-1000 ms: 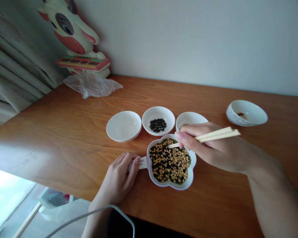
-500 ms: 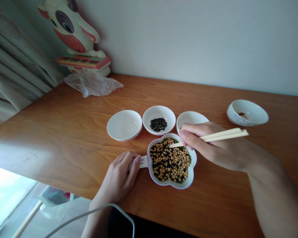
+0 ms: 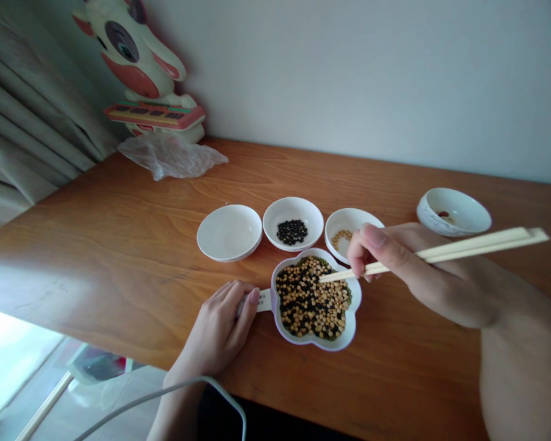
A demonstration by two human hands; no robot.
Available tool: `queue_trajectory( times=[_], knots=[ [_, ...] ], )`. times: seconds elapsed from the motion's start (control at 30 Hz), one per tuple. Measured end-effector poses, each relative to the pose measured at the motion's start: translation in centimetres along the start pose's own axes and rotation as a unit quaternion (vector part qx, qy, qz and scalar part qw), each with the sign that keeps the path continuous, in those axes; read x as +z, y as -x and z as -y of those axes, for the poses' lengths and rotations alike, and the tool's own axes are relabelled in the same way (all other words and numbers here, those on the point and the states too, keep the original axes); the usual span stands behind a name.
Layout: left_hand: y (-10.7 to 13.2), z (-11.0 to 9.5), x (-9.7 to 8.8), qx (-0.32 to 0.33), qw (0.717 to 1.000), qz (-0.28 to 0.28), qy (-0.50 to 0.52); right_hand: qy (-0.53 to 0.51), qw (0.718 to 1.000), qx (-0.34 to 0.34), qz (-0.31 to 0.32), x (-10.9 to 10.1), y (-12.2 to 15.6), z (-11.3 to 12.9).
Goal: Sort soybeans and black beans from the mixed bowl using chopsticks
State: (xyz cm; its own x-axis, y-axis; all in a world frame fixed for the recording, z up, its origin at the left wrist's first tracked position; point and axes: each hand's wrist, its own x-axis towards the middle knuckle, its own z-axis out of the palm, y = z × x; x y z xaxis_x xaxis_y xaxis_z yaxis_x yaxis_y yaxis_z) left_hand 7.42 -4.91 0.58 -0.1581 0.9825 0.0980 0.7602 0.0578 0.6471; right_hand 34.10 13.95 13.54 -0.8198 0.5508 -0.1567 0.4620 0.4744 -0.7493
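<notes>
My left hand is closed around the handle of a flower-shaped bowl with a pale purple rim. Mixed beans, yellow, black and some green, cover its bottom. A pair of pale chopsticks is held in my right hand, tips together and down among the beans. Whether a bean is pinched between them I cannot tell. Just behind stand three white bowls: the left bowl shows nothing inside, the middle bowl holds black beans, and the right bowl, partly hidden by my right hand, holds yellow beans.
Farther right on the wooden table stands a patterned white bowl with a few brown bits. A crumpled plastic bag lies before a cow-shaped toy keyboard by the wall. A grey cable crosses near my left forearm.
My right hand has moved slightly right and turned, swinging the chopsticks' rear ends up and right. Their tips shifted a little right within the beans. The left hand stays on the handle.
</notes>
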Motion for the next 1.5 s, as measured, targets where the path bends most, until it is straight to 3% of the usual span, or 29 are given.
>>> queue_trajectory(
  times=[0.23, 0.57, 0.93, 1.2, 1.5],
  knots=[
    [-0.1, -0.1, 0.0, -0.004, 1.000, -0.004, 0.002, 0.008, 0.999, -0.031, 0.013, 0.7, -0.7, 1.0],
    [-0.1, -0.2, -0.2, 0.007, 1.000, 0.002, 0.009, -0.015, 0.999, -0.014, 0.025, 0.7, -0.7, 0.5],
    [0.0, -0.2, 0.0, 0.007, 1.000, -0.002, 0.012, 0.001, 0.996, -0.082, 0.030, 2.2, -1.4, 2.1],
    [0.0, -0.5, -0.2, 0.003, 1.000, 0.000, 0.011, -0.013, 0.998, -0.037, 0.050, 1.3, -0.6, 1.5],
    [-0.1, -0.4, -0.1, 0.008, 1.000, -0.007, 0.009, -0.004, 0.997, -0.047, 0.063, 1.7, -0.4, 1.9]
  ],
)
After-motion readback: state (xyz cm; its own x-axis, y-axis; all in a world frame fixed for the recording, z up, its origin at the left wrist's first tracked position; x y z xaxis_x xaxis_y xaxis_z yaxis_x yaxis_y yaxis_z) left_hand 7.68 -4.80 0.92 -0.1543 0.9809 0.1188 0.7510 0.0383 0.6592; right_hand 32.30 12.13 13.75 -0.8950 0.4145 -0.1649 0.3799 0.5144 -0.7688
